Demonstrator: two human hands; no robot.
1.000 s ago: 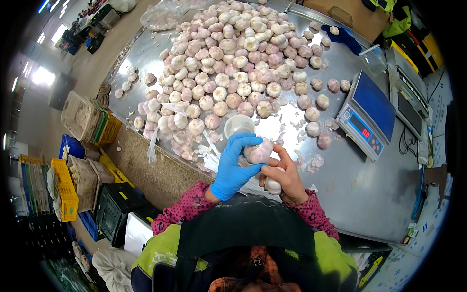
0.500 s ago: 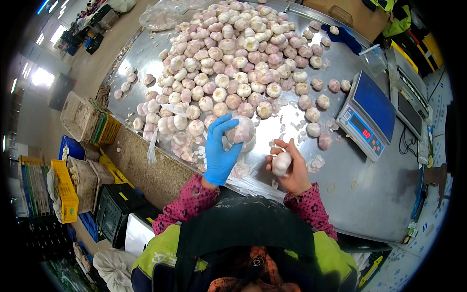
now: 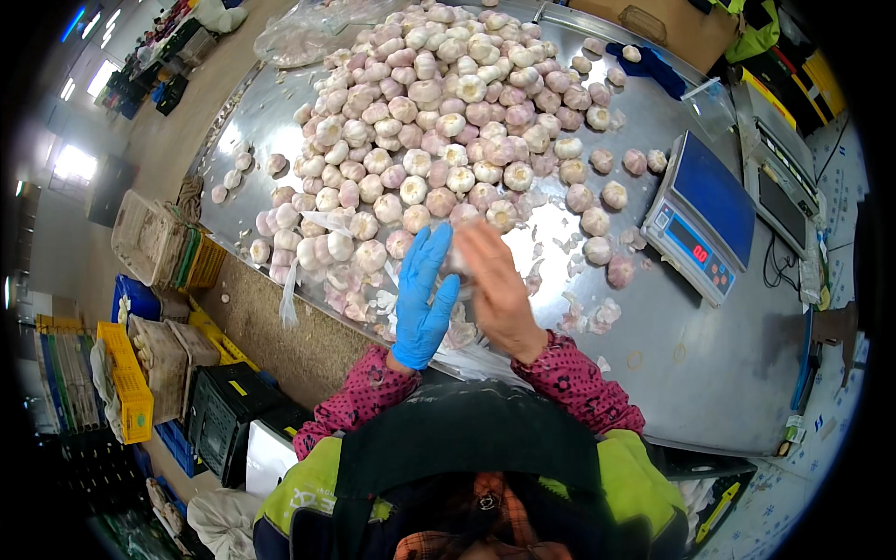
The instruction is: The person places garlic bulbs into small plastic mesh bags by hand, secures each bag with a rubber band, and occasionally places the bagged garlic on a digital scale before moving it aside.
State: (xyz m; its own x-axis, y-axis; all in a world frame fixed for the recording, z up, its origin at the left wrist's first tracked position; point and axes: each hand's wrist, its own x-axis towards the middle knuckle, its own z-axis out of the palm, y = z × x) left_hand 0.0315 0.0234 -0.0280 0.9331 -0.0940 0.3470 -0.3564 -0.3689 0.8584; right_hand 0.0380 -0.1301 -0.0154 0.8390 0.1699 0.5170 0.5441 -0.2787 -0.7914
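Observation:
My left hand, in a blue glove, is raised over the near edge of the metal table, its fingers curved around a pale pinkish garlic bulb. That bulb is blurred and mostly covered by the hands. My bare right hand lies close against it from the right, back of the hand upward. Its fingers are smeared by motion, so whatever it grips is hidden. Beyond both hands rises a large heap of garlic bulbs. Loose papery skins lie around the hands, and white plastic strips sit by my apron.
A blue-topped scale stands on the table at right, with another scale behind it. Single bulbs lie between the heap and the scale. Clear plastic is at the far left. Crates and a black bin stand left.
My right hand has moved left and turned over, coming up against my left hand. The white garlic bulb it held is now out of sight. My left fingers have straightened somewhat.

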